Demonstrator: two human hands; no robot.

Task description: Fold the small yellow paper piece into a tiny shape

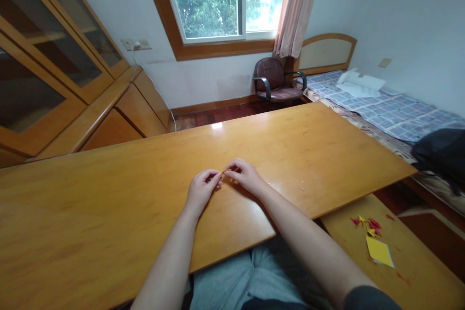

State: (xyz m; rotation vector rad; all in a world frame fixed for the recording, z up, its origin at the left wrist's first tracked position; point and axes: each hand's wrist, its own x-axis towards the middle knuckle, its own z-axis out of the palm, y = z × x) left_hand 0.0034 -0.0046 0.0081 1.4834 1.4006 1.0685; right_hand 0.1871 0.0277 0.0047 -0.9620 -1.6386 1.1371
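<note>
Between the fingertips of both hands is a small piece of folded yellow paper (226, 170), held just over the wooden table (119, 193). My left hand (204, 185) pinches its left end with thumb and forefinger. On the other end, my right hand (242, 173) has its thumb and fingers closed. Much of the paper is covered by the fingers, so its exact shape is hard to make out. Both forearms reach across the near edge of the table.
On a lower wooden surface (417, 256) at the right lie a stack of yellow paper squares (379, 251) and several small red and yellow folded paper pieces (371, 225). A maroon armchair (271, 75) stands beyond the table. A bed (392, 111) with a black bag (443, 155) is at the right.
</note>
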